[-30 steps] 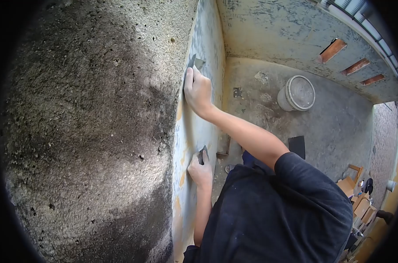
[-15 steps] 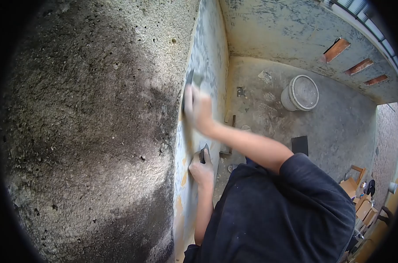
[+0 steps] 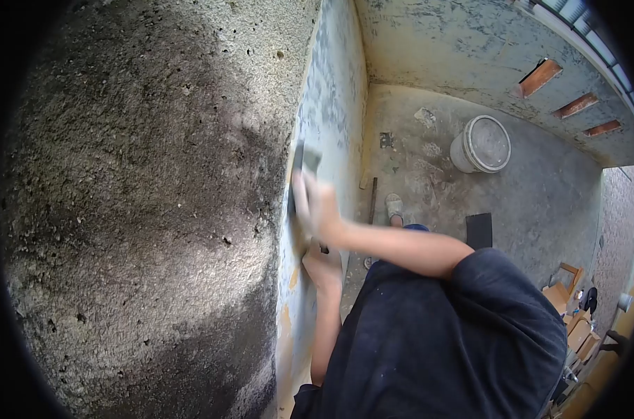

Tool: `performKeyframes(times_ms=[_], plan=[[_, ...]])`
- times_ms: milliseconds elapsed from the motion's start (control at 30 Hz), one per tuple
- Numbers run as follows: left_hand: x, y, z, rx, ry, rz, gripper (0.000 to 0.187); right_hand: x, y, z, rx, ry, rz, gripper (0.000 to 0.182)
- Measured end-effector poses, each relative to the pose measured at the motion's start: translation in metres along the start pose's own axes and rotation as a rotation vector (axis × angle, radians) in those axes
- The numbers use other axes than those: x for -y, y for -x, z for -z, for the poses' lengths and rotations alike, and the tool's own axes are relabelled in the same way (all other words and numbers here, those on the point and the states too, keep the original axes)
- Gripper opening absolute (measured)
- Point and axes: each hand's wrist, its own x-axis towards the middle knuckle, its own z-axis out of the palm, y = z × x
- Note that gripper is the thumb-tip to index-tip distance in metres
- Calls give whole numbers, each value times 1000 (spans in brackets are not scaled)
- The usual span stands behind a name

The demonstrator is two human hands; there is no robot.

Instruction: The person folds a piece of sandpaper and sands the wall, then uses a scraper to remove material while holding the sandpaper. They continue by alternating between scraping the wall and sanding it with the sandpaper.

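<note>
My right hand (image 3: 318,206), blurred by motion, is closed around a flat trowel (image 3: 299,164) with a dark edge. Its blade lies along the painted wall (image 3: 324,105), whose surface is patchy white, blue-grey and yellow. Just below, my left hand (image 3: 322,269) is closed on a small dark-handled tool (image 3: 324,248) close beside the same wall. My right hand and wrist overlap the top of the left hand in this view, hiding most of that tool and several fingers.
Rough, stained concrete (image 3: 149,209) fills the left side. A lidded white bucket (image 3: 481,144) stands on the dusty floor, with a dark flat sheet (image 3: 479,230) nearer me. My slippered foot (image 3: 395,207) shows by the wall. Cardboard boxes (image 3: 580,332) lie at far right.
My right hand has slid down the wall with the trowel toward my left hand and now partly covers it. The left hand has stayed in nearly the same place. A slippered foot shows more fully.
</note>
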Motion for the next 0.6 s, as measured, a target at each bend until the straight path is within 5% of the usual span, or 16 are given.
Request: performKeyframes(times_ms=[33,67,133,267,400,467,500,533,600], plan=[[7,0,-6,-64,-28,-209,23,8,34,3,33,30,74,24],[-4,-11,-10,-387,-56,-387,20,-2,54,-1,6,30,178,32],[19,4,-10,-17,-47,-143,19,11,30,5,45,25,66,24],[-20,5,8,-46,31,35,27,-17,-94,1,-138,75,-27,30],[-17,13,8,-64,21,42,22,6,-30,0,-33,10,-67,26],[5,18,-2,-75,35,-109,23,13,44,-6,-14,-48,33,22],[-16,8,-1,-344,110,-267,22,16,50,-6,-27,-49,55,20],[-14,10,2,-347,110,-266,22,16,54,-6,-37,-48,74,19],[-7,23,10,19,13,80,21,6,10,-1,29,17,-24,24]])
